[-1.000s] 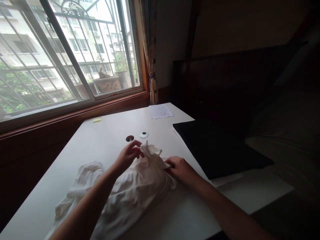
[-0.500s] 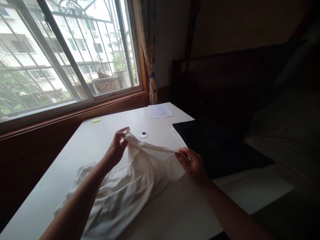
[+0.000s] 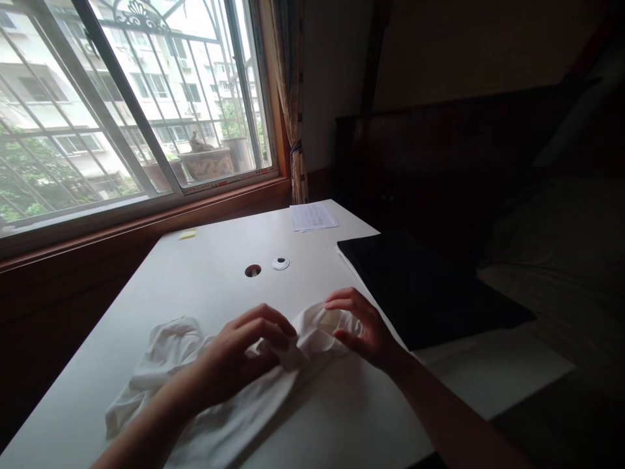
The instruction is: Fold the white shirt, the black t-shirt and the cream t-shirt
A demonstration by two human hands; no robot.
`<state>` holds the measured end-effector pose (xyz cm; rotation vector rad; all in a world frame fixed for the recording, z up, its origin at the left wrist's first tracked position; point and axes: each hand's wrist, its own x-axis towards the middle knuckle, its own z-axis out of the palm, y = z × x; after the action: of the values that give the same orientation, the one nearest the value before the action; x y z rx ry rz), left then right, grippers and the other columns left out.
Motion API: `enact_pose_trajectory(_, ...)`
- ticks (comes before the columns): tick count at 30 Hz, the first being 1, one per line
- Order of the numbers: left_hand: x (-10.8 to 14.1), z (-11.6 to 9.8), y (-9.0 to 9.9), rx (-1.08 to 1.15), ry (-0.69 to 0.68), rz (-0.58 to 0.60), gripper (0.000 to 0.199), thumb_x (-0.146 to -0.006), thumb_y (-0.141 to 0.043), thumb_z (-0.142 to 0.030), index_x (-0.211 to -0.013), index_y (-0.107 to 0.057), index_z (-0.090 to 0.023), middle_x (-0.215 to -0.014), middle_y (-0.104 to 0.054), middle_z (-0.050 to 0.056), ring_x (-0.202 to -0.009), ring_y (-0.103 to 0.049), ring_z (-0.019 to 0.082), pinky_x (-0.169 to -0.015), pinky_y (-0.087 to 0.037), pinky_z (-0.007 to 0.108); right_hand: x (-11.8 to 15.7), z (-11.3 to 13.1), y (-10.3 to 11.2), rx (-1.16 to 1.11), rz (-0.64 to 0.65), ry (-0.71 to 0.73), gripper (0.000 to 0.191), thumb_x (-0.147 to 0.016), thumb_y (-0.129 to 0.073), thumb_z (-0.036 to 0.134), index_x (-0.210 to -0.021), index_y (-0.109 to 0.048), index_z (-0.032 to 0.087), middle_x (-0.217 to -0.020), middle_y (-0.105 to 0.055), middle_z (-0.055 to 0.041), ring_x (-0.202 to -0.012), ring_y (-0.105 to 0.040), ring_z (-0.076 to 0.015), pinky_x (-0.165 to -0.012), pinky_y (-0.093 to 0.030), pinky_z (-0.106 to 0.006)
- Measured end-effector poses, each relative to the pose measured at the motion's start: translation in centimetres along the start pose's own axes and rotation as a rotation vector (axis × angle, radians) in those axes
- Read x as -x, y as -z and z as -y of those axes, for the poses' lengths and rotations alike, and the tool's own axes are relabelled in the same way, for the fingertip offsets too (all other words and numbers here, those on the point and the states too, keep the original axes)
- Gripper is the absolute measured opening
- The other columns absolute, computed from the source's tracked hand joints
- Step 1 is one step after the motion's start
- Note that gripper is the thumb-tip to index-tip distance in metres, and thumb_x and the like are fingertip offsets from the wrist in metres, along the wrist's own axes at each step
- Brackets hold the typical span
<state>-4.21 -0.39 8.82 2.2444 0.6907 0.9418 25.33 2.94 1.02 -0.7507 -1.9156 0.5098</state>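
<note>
A crumpled white garment (image 3: 254, 417) lies on the white table, bunched up toward its right end; its exact kind cannot be told. My left hand (image 3: 251, 342) is closed on a gathered fold of it, thumb and fingers pinched together. At the garment's right end, my right hand (image 3: 366, 329) has its thumb and fingers curved and apart, touching the loose cloth without a visible grip. Part of the garment is hidden behind my left hand and forearm.
The white table (image 3: 209, 267) has a round hole (image 3: 252, 271) with its cap (image 3: 280, 263) beside it. Papers (image 3: 314, 217) and yellow notes (image 3: 188, 234) lie at the far side. Black folded cloth (image 3: 420, 286) covers the right edge. A window (image 3: 131, 98) stands behind.
Both hands have come down and closer together, my left moving right and nearer. The stretched garment edge has slackened into a bunch, my right fingers have spread, and the table hole has come into view.
</note>
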Motion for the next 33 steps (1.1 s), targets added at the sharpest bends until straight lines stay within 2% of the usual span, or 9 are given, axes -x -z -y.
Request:
enact_pose_trajectory(2,0.6,-1.1,-0.9,-0.034,-0.02,0.08,0.025,-0.095,-0.064,-0.009,-0.114,-0.065,-0.026,-0.112,-0.067,0.007,-0.095,-0.069,0.016,-0.08,-0.06,0.027,0.1,-0.1,-0.6,-0.025,0.146,0.028,0.05,-0.088,-0.073,0.056,-0.129,-0.064,0.03,-0.126,-0.063,-0.0089,-0.118,-0.06,-0.0293,-0.102,-0.05,-0.045)
enact_pose_trajectory(5,1.2,-1.8,-1.0,-0.071,-0.054,0.053,0.03,-0.096,-0.062,-0.007,-0.117,-0.065,-0.027,-0.112,-0.068,0.006,-0.097,-0.07,0.016,-0.082,-0.06,0.026,0.2,-0.5,-1.9,0.051,0.366,0.058,0.07,-0.081,-0.081,0.051,-0.142,-0.056,0.031,-0.132,-0.064,-0.0087,-0.119,-0.059,-0.0294,-0.105,-0.048,-0.045)
enact_pose_trajectory(8,1.2,-1.3,0.1,-0.164,-0.074,-0.119,0.027,-0.094,-0.065,-0.007,-0.112,-0.067,-0.028,-0.108,-0.069,0.003,-0.096,-0.07,0.015,-0.082,-0.061,0.026,0.4,-1.1,-2.7,0.149,0.422,0.016,0.047,-0.09,-0.069,0.037,-0.136,-0.064,0.028,-0.115,-0.072,-0.0081,-0.105,-0.065,-0.0286,-0.098,-0.05,-0.044)
enact_pose_trajectory(12,0.9,1.2,2.1,-0.248,0.013,-0.449,0.023,-0.098,-0.062,-0.013,-0.114,-0.067,-0.029,-0.117,-0.068,0.004,-0.108,-0.069,0.018,-0.092,-0.06,0.033,-0.2,-1.3,-1.9,-0.028,0.271,-0.168,0.028,-0.099,-0.052,0.037,-0.108,-0.076,0.025,-0.097,-0.076,-0.0037,-0.091,-0.069,-0.0248,-0.083,-0.053,-0.035)
enact_pose_trajectory(14,1.2,3.3,3.1,-0.246,0.062,-0.493,0.025,-0.1,-0.062,-0.021,-0.123,-0.063,-0.029,-0.129,-0.063,0.006,-0.117,-0.066,0.022,-0.098,-0.06,0.04,-0.7,-1.3,-1.0,-0.122,0.141,-0.324,0.029,-0.098,-0.054,0.042,-0.105,-0.075,0.024,-0.099,-0.076,-0.0026,-0.093,-0.07,-0.025,-0.081,-0.053,-0.033)
enact_pose_trajectory(19,4.9,9.3,4.7,-0.521,0.277,-0.156,0.045,-0.097,-0.064,-0.045,-0.138,-0.056,-0.028,-0.137,-0.061,0.01,-0.123,-0.061,0.029,-0.106,-0.052,0.053,-2.2,-2.9,1.7,-0.172,-0.223,-0.635,0.034,-0.088,-0.059,0.044,-0.106,-0.077,0.021,-0.107,-0.078,-0.005,-0.107,-0.069,-0.0299,-0.093,-0.053,-0.039)
enact_pose_trajectory(22,8.7,11.7,5.4,-0.665,0.426,0.0,0.048,-0.095,-0.062,-0.052,-0.137,-0.059,-0.027,-0.133,-0.065,0.012,-0.12,-0.061,0.033,-0.103,-0.05,0.054,-2.4,-4.5,3.8,-0.13,-0.314,-0.742,0.035,-0.087,-0.059,0.046,-0.103,-0.079,0.023,-0.105,-0.079,-0.005,-0.107,-0.07,-0.0309,-0.092,-0.054,-0.041)
enact_pose_trajectory(28,15.6,14.2,8.6,-0.837,0.546,-0.1,0.049,-0.092,-0.059,-0.056,-0.133,-0.064,-0.029,-0.118,-0.07,0.01,-0.104,-0.063,0.033,-0.09,-0.054,0.047,-3.1,-6.2,7.4,-0.03,-0.431,-0.703,0.029,-0.084,-0.063,0.047,-0.096,-0.08,0.026,-0.1,-0.079,-0.0036,-0.103,-0.07,-0.0295,-0.086,-0.054,-0.038)
enact_pose_trajectory(33,17.6,13.9,11.0,-0.797,0.625,-0.122,0.034,-0.094,-0.053,-0.053,-0.095,-0.074,-0.026,-0.094,-0.069,0.008,-0.084,-0.063,0.026,-0.077,-0.053,0.038,-5.6,-7.2,8.2,-0.091,-0.54,-0.702,0.03,-0.082,-0.067,0.047,-0.095,-0.079,0.022,-0.094,-0.078,-0.0043,-0.095,-0.071,-0.0277,-0.079,-0.053,-0.034)
